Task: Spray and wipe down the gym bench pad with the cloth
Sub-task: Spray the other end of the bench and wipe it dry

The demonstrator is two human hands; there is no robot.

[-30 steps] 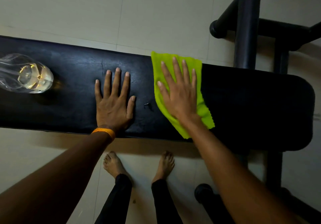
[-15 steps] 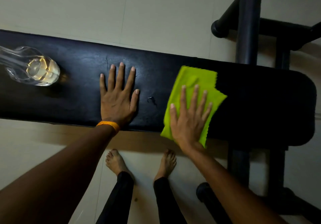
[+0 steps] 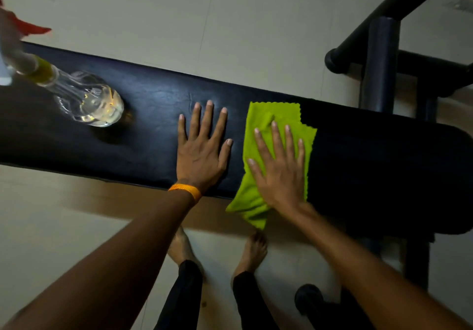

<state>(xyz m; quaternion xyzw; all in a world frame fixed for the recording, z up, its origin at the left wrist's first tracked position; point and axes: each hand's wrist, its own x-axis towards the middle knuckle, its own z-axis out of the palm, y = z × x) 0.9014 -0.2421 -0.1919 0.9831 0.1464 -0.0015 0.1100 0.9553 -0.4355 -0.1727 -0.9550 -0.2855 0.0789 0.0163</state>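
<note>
On the left part of the bench pad (image 3: pixel 153 114) stands a clear spray bottle (image 3: pixel 89 104); its red trigger head shows beyond the pad's far edge. Near the middle of the pad lies the left hand (image 3: pixel 202 150), with an orange wristband (image 3: pixel 185 191), flat on the pad with fingers straight and spread. Just to its right, the right hand (image 3: pixel 279 173) presses the green cloth (image 3: pixel 266 116) onto the pad with spread fingers. The cloth's near corner hangs over the pad's near edge. Behind the pad's right end is a black metal frame (image 3: pixel 381 63).

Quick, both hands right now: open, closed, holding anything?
Left hand: open, flat on the bench pad, holding nothing.
Right hand: open, fingers straight, pressing the green cloth onto the pad.
</note>
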